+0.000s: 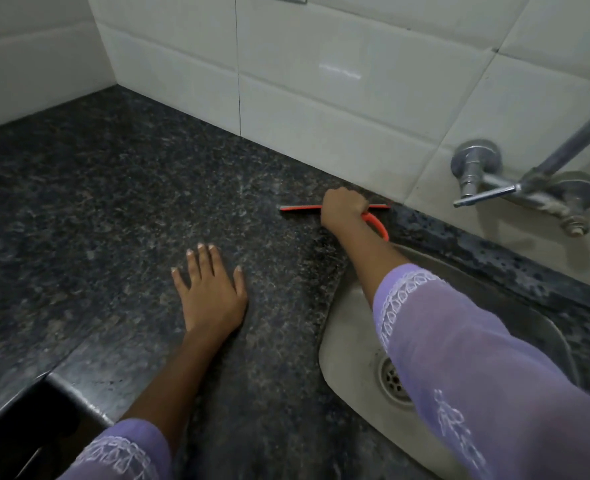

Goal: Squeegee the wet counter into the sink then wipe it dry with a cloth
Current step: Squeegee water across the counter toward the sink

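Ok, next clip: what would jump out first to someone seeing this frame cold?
The orange squeegee stands out most, its blade on the dark speckled counter near the tiled wall, gripped by the right hand. Next comes the left hand, lying flat with fingers spread on the counter nearer the camera. The steel sink sits at right under the right arm, with a chrome tap on the wall above it.

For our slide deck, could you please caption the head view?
Right hand holds a red squeegee on the dark granite counter beside the sink; left hand rests flat.
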